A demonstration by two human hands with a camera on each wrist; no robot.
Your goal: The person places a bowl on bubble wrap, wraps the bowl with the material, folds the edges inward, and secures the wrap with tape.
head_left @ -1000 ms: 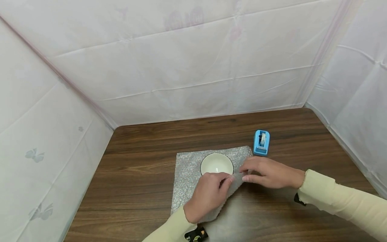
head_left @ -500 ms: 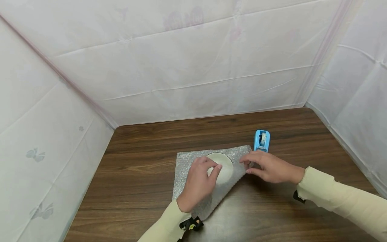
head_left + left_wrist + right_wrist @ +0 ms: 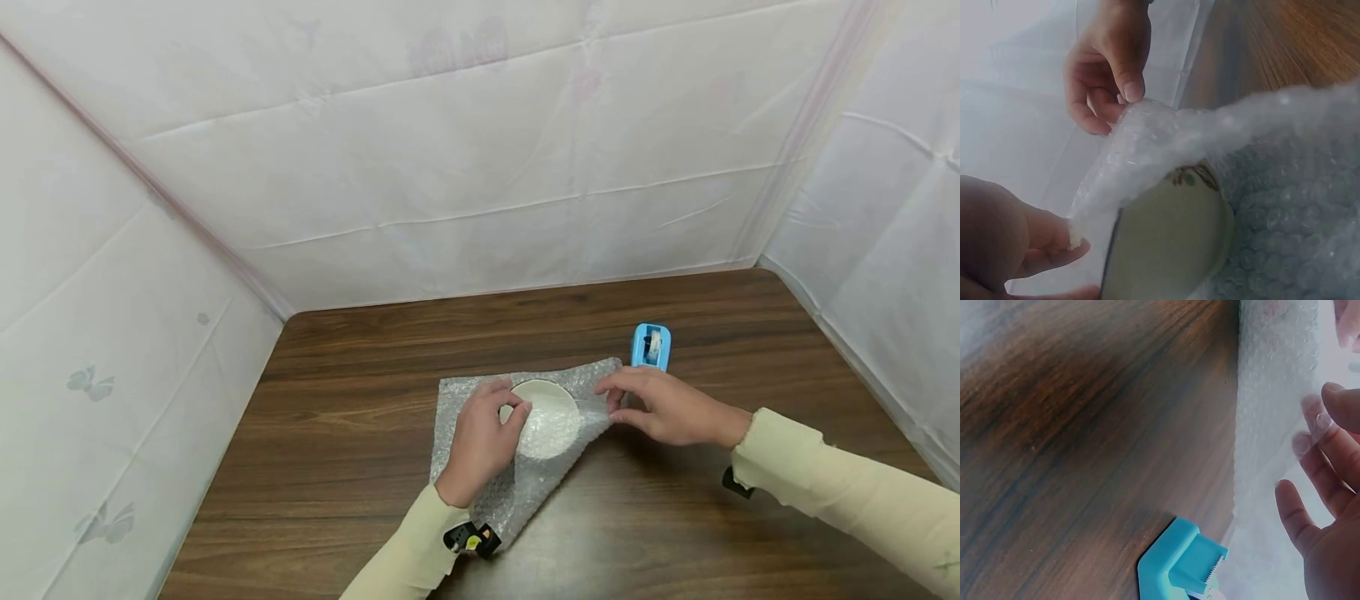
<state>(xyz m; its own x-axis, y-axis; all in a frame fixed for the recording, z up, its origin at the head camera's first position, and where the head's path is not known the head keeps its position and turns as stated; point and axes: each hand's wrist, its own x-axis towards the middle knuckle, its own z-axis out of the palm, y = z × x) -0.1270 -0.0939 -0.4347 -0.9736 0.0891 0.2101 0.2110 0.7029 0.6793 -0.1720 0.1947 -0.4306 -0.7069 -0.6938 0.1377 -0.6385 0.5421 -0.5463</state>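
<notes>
A pale bowl (image 3: 1166,237) with a dark rim and a small painted motif sits on a sheet of bubble wrap (image 3: 540,483). The near part of the sheet is folded up over the bowl, which shows through it in the head view. My left hand (image 3: 483,437) pinches the flap's edge between thumb and fingers, above the bowl's left side. At the sheet's right edge, my right hand (image 3: 675,406) holds the wrap with thumb on one side; in the right wrist view, two fingertips (image 3: 1302,445) show through the plastic.
A blue tape dispenser (image 3: 650,346) with a toothed cutter stands just behind my right hand. The dark wooden table (image 3: 337,467) meets pale patterned sheeting (image 3: 450,167) at the back and both sides.
My left hand has moved left and away from me, drawing the flap over the bowl. The right hand has shifted slightly away from me, still at the wrap's right edge.
</notes>
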